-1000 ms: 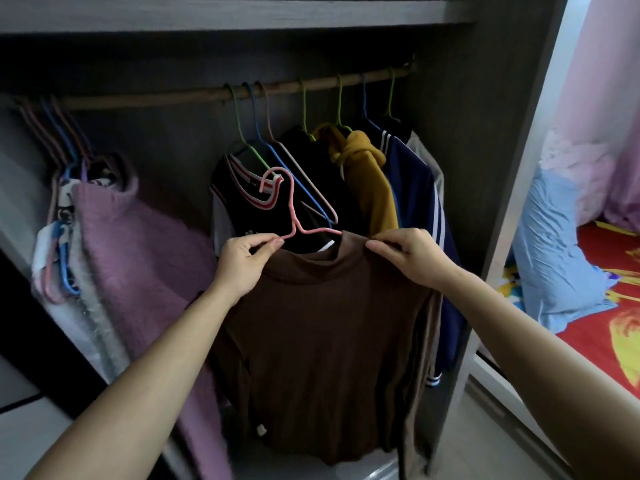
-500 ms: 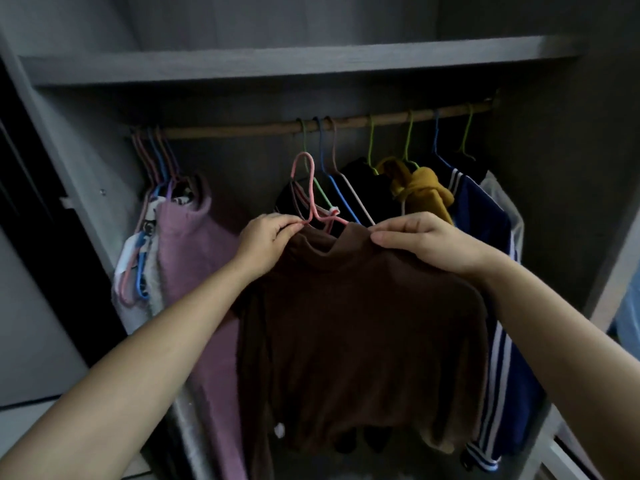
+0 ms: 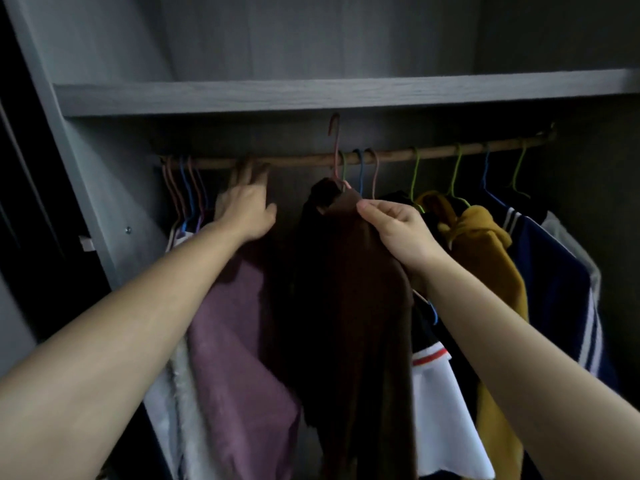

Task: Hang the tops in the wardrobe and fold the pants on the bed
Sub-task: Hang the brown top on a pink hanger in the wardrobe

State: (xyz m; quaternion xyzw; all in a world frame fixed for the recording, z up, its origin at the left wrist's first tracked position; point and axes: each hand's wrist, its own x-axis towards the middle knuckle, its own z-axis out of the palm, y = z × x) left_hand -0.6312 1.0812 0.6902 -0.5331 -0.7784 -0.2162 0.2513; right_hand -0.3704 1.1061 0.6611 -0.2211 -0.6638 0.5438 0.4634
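I am looking into a gray wardrobe (image 3: pixel 104 188) made of boards with a wood pattern. A long gray shelf (image 3: pixel 311 97) runs across it near the top. The space above the shelf has a plain gray back wall (image 3: pixel 311 32). Under the shelf a thin brown pole (image 3: pixel 433 154) goes from side to side, a bit higher at the right end. It is dim under there. The left side board has a small screw (image 3: pixel 128 230) and a little white peg (image 3: pixel 86 243). Left of the wardrobe it is very dark.
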